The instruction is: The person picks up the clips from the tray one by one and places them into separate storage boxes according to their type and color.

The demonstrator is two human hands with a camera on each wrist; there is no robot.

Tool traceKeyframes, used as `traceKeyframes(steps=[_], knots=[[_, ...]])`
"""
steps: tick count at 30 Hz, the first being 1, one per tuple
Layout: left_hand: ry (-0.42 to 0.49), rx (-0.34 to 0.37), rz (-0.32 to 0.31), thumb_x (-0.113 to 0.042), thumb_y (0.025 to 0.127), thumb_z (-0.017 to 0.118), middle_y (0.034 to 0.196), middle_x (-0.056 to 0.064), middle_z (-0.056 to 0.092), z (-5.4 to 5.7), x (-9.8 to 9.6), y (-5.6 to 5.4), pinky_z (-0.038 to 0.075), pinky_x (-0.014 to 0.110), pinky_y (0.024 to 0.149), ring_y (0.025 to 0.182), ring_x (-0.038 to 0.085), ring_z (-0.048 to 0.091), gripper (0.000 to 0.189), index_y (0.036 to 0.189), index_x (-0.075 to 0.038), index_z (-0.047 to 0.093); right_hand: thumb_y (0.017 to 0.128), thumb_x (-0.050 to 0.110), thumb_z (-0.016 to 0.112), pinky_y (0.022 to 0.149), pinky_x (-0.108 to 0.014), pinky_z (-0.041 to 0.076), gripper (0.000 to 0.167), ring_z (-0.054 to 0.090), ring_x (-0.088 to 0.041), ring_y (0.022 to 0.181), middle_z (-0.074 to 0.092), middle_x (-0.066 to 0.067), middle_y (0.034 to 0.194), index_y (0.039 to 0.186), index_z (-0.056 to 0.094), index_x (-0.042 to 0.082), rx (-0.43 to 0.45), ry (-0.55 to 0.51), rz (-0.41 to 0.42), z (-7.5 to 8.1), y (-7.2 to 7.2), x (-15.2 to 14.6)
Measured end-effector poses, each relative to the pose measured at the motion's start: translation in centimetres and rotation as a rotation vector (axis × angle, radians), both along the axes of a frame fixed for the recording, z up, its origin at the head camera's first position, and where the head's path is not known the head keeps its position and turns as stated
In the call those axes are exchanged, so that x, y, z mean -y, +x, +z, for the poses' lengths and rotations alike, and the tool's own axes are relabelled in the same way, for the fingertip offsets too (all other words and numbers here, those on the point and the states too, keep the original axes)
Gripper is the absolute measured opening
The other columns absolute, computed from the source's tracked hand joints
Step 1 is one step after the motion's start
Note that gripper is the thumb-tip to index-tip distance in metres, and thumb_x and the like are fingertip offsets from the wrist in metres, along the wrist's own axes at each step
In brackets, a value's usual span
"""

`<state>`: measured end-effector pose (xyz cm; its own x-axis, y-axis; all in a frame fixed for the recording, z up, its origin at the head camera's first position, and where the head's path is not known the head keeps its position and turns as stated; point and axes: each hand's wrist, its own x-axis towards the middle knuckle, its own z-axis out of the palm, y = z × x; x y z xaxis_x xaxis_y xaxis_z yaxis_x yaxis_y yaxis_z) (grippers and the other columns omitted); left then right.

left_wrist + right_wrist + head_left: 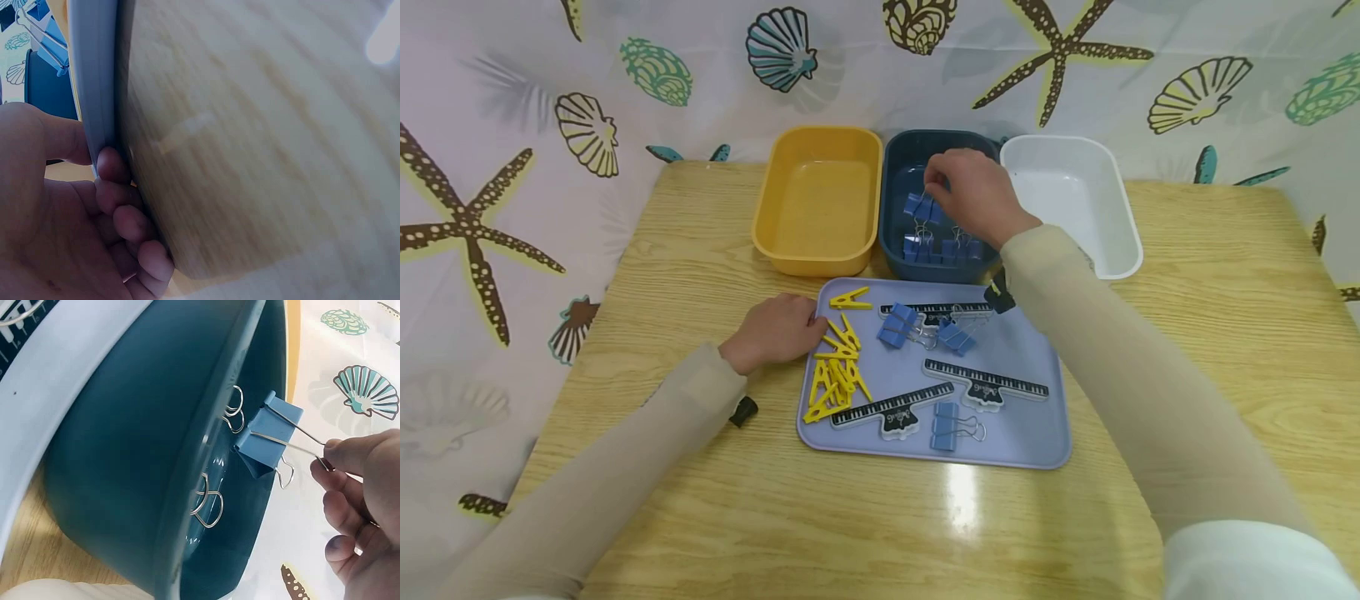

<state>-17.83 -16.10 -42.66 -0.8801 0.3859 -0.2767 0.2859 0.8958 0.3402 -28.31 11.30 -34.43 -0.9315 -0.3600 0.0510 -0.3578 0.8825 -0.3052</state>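
Observation:
My right hand (973, 193) pinches one wire handle of a blue binder clip (269, 434) between thumb and fingertips. This clip hangs inside the dark blue bin (119, 431), over other blue binder clips that lie there. On the left, my left hand (781, 332) grips the edge of a lavender tray (1000, 442); the left wrist view has the thumb and curled fingers on either side of its rim (94, 69). Yellow clothespins (838, 375) lie near that hand. Further blue binder clips (945, 427) and piano-keyboard-patterned clips (985, 383) are spread over the tray.
A yellow bin (820, 208) stands left of the dark blue bin, and a white bin (1067, 187) stands to its right. All rest on a wooden table (700, 500) behind the tray. A shell-patterned cloth (850, 75) hangs behind them.

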Motion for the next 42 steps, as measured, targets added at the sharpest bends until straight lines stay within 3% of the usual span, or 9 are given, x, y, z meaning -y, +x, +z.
traceKeyframes(steps=[12, 42], knots=[[-0.007, 0.013, 0.011, -0.03, 0.096, 0.042, 0.059, 0.0, 0.042, 0.05, -0.11, 0.04, 0.032, 0.027, 0.048, 0.053, 0.015, 0.044, 0.039, 0.061, -0.015, 0.042, 0.099, 0.02, 0.052, 0.091, -0.043, 0.049, 0.018, 0.053, -0.027, 0.1, 0.064, -0.01, 0.106, 0.107, 0.064, 0.008, -0.06, 0.028, -0.006, -0.51, -0.17, 0.12], [-0.008, 0.0, 0.009, -0.03, 0.096, 0.043, 0.059, 0.0, 0.043, 0.0, -0.06, 0.08, 0.033, 0.028, 0.048, 0.053, 0.015, 0.044, 0.039, 0.061, -0.015, 0.042, 0.1, 0.019, 0.049, 0.096, -0.041, 0.047, 0.022, 0.052, -0.027, 0.1, 0.064, -0.01, 0.105, 0.11, 0.065, 0.007, -0.071, 0.034, -0.029, -0.97, -0.89, 0.71]])
